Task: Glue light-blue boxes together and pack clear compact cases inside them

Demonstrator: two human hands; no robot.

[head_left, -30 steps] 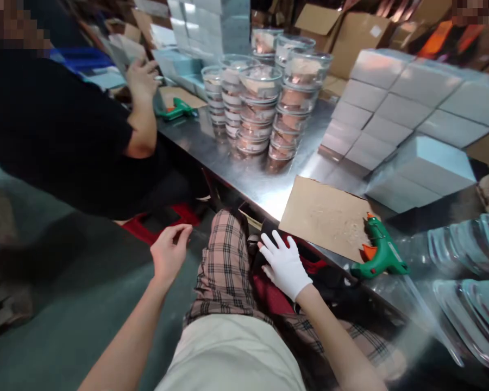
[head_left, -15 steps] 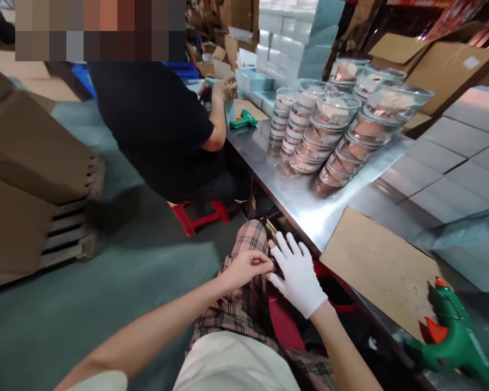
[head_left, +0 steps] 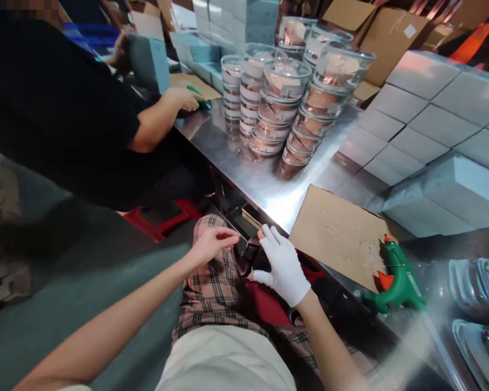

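Note:
My left hand [head_left: 217,243] is bare and held over my knee, its fingers stretched forward close together. Nothing shows in it. A white glove [head_left: 286,271] covers my right hand [head_left: 283,265]; bare skin shows at the thumb tip and one fingertip. The right hand's thumb stands apart from its fingers, and it holds nothing. A small gap separates the two hands. Beside my right hand, on the table [head_left: 244,174], lies a cardboard sheet [head_left: 334,233]. A green glue gun [head_left: 401,279] with an orange trigger rests at the sheet's right end.
Stacks of clear round tubs [head_left: 283,103] stand on the metal table. White boxes [head_left: 424,125] are piled behind. At left, a co-worker's hand [head_left: 183,99] is on another green tool. A red stool [head_left: 163,220] is under the co-worker. Clear plastic containers [head_left: 476,336] sit at lower right.
My left hand has drawn away from the gloved right hand, and its fingers have straightened. The view has turned right. The co-worker's hand has reached the green tool on the table.

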